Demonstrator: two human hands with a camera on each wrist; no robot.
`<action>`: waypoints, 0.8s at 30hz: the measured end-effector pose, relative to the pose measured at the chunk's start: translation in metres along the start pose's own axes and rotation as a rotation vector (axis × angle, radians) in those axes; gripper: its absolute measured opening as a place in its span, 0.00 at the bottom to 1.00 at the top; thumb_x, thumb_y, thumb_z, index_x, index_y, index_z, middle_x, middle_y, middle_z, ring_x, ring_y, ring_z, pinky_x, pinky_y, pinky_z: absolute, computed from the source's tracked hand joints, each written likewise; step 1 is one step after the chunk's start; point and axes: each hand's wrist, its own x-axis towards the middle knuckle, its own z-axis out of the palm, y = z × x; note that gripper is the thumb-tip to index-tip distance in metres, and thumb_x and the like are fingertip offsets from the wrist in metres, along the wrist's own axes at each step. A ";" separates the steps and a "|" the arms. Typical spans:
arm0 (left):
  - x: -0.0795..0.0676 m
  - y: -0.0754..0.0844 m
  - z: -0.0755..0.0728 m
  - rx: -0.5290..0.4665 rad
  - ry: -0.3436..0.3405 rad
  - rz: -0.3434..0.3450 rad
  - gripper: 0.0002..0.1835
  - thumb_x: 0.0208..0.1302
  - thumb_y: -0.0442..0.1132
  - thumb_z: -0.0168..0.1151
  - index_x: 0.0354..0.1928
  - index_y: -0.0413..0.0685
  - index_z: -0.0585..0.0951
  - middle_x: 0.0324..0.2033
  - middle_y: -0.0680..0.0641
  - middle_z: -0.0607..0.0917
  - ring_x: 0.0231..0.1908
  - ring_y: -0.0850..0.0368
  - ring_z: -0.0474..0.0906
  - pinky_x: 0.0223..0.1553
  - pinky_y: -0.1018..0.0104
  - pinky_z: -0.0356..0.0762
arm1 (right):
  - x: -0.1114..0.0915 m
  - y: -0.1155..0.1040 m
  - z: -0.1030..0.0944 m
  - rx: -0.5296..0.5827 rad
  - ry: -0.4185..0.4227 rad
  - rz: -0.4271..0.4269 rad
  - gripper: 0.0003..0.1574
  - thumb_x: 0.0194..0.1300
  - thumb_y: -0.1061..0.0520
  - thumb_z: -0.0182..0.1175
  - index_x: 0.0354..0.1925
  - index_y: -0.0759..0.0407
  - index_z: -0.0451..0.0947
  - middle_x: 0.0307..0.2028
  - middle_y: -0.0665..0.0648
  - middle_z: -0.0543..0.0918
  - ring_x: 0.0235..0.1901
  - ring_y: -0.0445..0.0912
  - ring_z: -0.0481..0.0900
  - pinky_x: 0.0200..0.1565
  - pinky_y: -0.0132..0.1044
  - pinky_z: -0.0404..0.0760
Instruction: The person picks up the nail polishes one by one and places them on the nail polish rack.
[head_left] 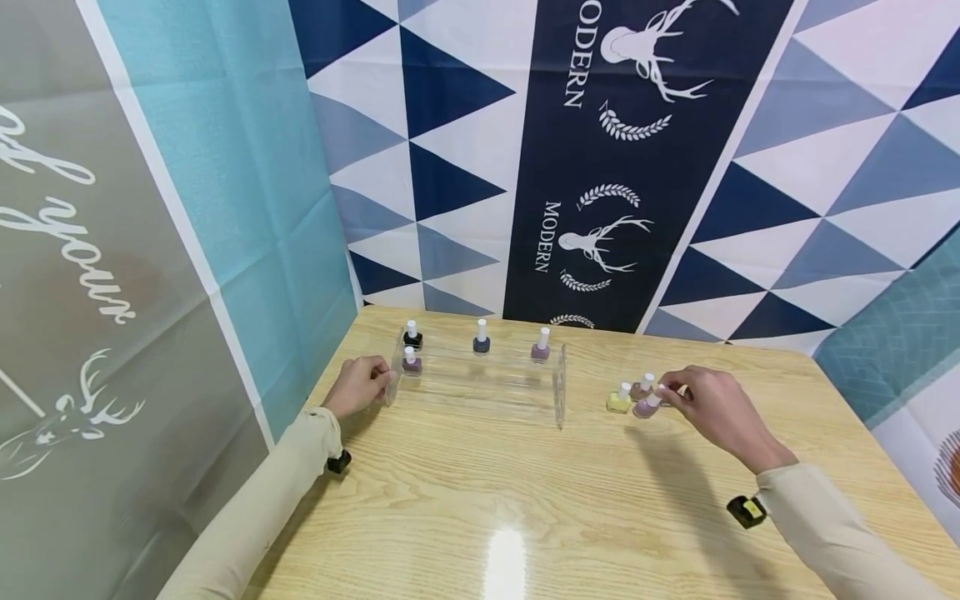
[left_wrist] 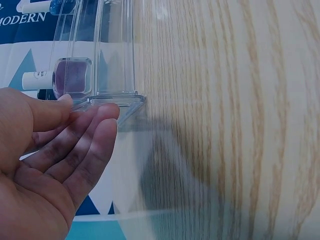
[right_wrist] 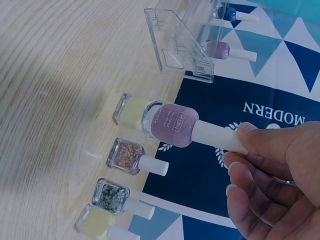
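Lilac bottle (right_wrist: pixel 175 125) — cap (right_wrist: pixel 214 136) in right hand (head_left: pixel 720 412)

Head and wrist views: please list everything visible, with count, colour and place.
Flat wooden table: 1, light brown, centre.
Tiered clear plastic rack: 1, transparent, on table.
Upper white-capped glass bottles: 3, black, dark blue, mauve, on rack, left to right.
Lower white-capped glass bottle: 1, purple, rack's left.
Yellow glass bottles: 2, yellow, on table.
Glittery glass bottles: 2, copper and dark, on table.
Lilac glass bottle: 1, lilac, in right hand.
Printed hanging cloths: several, mixed colours, behind and beside table.
Long fabric sleeves: 2, cream, both sides.
Black wrist devices: 2, black, at sleeve ends.
Left hand: 1, at rack's left end.
Right hand: 1, pinching lilac bottle's cap.
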 end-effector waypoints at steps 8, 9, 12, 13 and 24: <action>0.000 -0.002 0.000 -0.004 -0.001 -0.001 0.10 0.77 0.36 0.60 0.35 0.39 0.83 0.22 0.47 0.83 0.23 0.53 0.80 0.23 0.62 0.75 | 0.005 -0.005 0.001 0.011 -0.003 -0.008 0.05 0.66 0.59 0.71 0.37 0.60 0.89 0.25 0.46 0.82 0.19 0.38 0.67 0.23 0.35 0.67; 0.000 -0.002 0.001 -0.004 -0.001 -0.001 0.10 0.77 0.37 0.60 0.35 0.39 0.83 0.22 0.47 0.83 0.23 0.53 0.80 0.23 0.62 0.76 | 0.005 -0.006 0.001 0.012 -0.003 -0.009 0.05 0.66 0.59 0.71 0.37 0.60 0.89 0.24 0.46 0.81 0.19 0.38 0.67 0.23 0.35 0.67; 0.000 -0.003 0.001 -0.008 0.002 -0.001 0.10 0.77 0.37 0.61 0.35 0.39 0.83 0.22 0.47 0.83 0.23 0.54 0.81 0.23 0.61 0.76 | 0.007 -0.008 0.002 0.012 0.001 -0.015 0.05 0.66 0.58 0.71 0.37 0.60 0.89 0.24 0.46 0.81 0.19 0.38 0.67 0.23 0.35 0.67; 0.000 -0.003 0.001 -0.008 0.003 0.000 0.10 0.77 0.37 0.61 0.36 0.39 0.83 0.22 0.47 0.83 0.23 0.54 0.81 0.23 0.61 0.76 | 0.008 -0.008 0.002 0.012 0.002 -0.018 0.05 0.66 0.58 0.71 0.37 0.60 0.88 0.24 0.46 0.81 0.19 0.37 0.67 0.23 0.35 0.67; 0.001 -0.002 0.000 -0.012 -0.004 -0.003 0.10 0.77 0.37 0.60 0.35 0.39 0.83 0.22 0.47 0.83 0.22 0.54 0.79 0.22 0.62 0.75 | 0.012 -0.013 0.005 0.010 0.004 -0.021 0.03 0.66 0.60 0.71 0.36 0.59 0.88 0.24 0.46 0.80 0.19 0.38 0.68 0.24 0.35 0.69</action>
